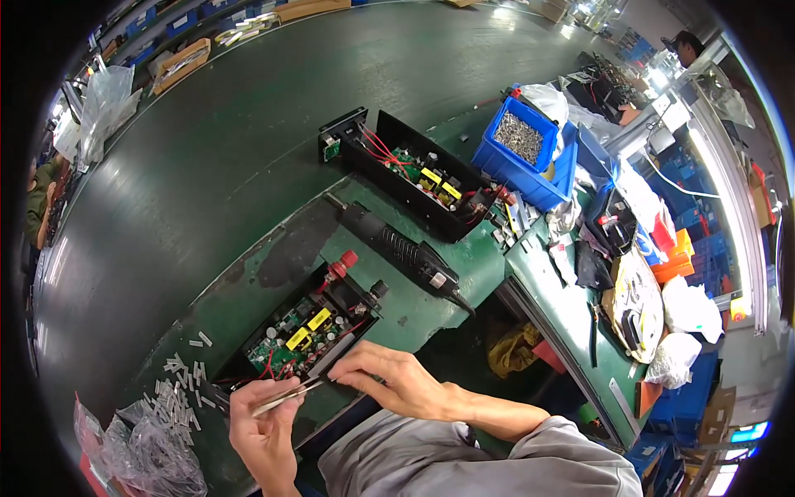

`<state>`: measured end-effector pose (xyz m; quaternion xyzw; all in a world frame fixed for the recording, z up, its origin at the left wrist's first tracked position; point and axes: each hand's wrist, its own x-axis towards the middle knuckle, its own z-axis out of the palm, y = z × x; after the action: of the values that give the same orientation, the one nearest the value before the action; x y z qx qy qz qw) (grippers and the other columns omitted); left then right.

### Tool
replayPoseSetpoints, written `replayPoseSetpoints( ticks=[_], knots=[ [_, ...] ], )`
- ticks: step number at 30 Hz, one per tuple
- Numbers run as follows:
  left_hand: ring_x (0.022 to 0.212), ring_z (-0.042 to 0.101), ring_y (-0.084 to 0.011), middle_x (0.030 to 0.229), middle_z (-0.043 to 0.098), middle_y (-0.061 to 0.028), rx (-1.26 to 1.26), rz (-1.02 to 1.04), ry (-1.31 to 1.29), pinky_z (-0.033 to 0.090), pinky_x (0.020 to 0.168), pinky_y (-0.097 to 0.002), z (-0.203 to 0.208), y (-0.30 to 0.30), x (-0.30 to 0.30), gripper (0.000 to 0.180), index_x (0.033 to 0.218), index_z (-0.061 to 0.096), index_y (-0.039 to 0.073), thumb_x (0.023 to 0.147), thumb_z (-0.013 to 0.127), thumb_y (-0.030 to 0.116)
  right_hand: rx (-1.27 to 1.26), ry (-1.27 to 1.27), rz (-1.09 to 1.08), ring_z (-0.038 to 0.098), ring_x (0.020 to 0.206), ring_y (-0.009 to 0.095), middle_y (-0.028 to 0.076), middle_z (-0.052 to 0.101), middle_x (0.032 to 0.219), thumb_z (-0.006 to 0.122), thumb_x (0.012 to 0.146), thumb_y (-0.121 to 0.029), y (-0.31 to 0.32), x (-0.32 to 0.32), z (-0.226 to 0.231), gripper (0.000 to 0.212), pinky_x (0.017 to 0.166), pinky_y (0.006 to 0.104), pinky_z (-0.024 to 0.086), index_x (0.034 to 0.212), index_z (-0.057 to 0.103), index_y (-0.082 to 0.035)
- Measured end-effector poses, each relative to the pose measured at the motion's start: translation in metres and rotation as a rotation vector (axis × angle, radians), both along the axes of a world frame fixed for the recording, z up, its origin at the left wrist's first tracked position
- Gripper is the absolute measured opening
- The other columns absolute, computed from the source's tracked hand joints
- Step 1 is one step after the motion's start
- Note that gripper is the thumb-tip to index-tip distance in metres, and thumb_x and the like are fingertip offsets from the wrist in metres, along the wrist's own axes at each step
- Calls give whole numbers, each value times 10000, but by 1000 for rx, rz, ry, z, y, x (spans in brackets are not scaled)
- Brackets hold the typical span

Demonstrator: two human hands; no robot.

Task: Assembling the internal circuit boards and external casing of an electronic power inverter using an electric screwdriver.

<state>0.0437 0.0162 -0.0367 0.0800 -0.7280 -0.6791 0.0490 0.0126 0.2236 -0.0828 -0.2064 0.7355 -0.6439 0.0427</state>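
My left hand (pixel 267 427) is closed on a thin, flat, pale strip (pixel 281 399), whose exact kind I cannot tell. Beside it, my right hand (pixel 393 383) has its fingers pinched together near the strip's far end; what lies between them is hidden. Just beyond both hands is an open black electronics case (pixel 248 348) holding a green circuit board with yellow-wrapped parts. Red and black terminal knobs (pixel 342 265) stick out at its far end. Left of the case lies a loose pile of small metal pieces (pixel 184 385).
A black electric screwdriver (pixel 397 247) lies beyond the case. Behind it sits a second open case (pixel 431 186) with red wires. Blue bins (pixel 530 161) hold small metal parts. Clear plastic bags (pixel 153 455) lie at near left. A dark conveyor (pixel 166 199) curves past; co-workers are at the edges.
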Motion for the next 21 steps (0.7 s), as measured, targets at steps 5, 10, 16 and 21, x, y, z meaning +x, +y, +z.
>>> replayPoseSetpoints(
  ticks=[5,10,16,21],
  knots=[
    [940,690,-223,1062,666,-185,107,-40,-76,612,849,-346,-7,-3,0,188,1137,565,-57,969,637,-14,64,-22,57,667,951,281,138,652,1042,617,966,3,1,-4,1,209,829,360,542,1172,659,6],
    [932,695,-208,1037,673,-150,83,-49,18,596,865,-335,-11,-4,-6,156,1107,594,-55,954,609,-76,134,70,-71,683,895,247,123,694,986,694,900,33,-1,-6,7,215,777,340,546,1106,727,-21],
    [963,700,-203,1054,692,-161,175,-46,-66,600,878,-339,-11,-7,-4,226,1152,577,-63,945,667,-45,59,-72,-45,701,877,183,125,676,1028,649,922,78,-4,-5,9,194,753,275,561,1103,709,40],
    [975,703,-211,1051,690,-162,155,-54,-87,611,890,-367,-12,-10,-2,247,1154,577,-65,945,693,-3,62,-105,-16,703,884,186,124,658,1035,618,933,104,-5,-5,9,222,745,269,583,1129,698,35]
  ],
)
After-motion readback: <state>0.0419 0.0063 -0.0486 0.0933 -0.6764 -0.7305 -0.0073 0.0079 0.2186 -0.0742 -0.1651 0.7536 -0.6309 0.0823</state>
